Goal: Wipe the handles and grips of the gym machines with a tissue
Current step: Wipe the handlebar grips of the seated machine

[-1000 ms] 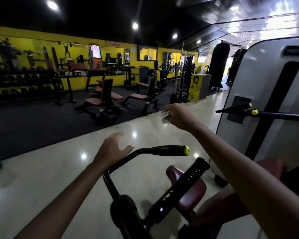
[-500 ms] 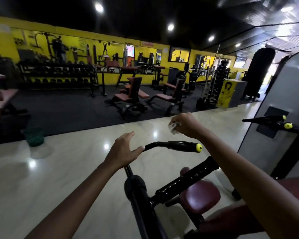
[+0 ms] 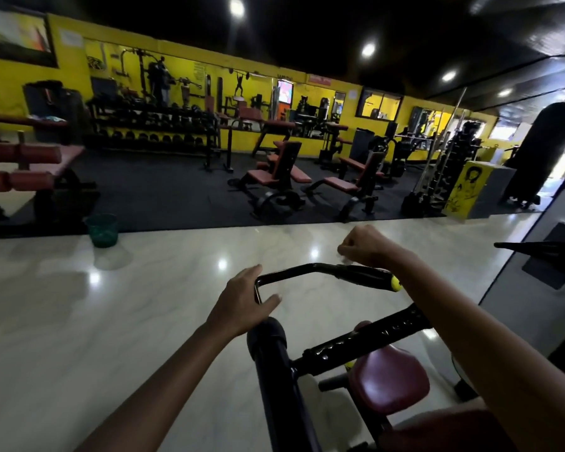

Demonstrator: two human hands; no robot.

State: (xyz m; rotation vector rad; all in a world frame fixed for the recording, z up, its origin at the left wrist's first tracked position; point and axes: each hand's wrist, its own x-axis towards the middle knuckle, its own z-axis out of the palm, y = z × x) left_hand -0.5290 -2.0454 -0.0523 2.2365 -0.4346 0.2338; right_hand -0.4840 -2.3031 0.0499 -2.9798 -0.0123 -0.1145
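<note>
Yellow-walled gym, black rubber flooring at the back, glossy pale floor (image 3: 150, 337) up front. Benches and a dumbbell rack (image 3: 150, 125) along the far wall; green bucket (image 3: 101, 230) at the mat edge.

Change over the last second: view has swung left and dropped; both hands have closed in on the machine's black handle (image 3: 307, 267). Right hand (image 3: 369, 244), previously held out well beyond the bar, now sits directly above the foam grip (image 3: 366, 276) near its yellow end cap (image 3: 396, 283). Fingers curled tight into a fist around the tissue (image 3: 343, 257); only a small pale scrap shows below the knuckles, just touching or just above the grip; cannot tell which.

Left hand (image 3: 242, 301): fingers straight and relaxed, thumb spread, resting at the bend of the handle, not wrapped round it. Holds nothing.

Judgement: approach finished, wipe of this grip about to start; left hand looks placed to steady the bar. Second black handle (image 3: 372, 337) and maroon seat (image 3: 392, 380) below, untouched.
</note>
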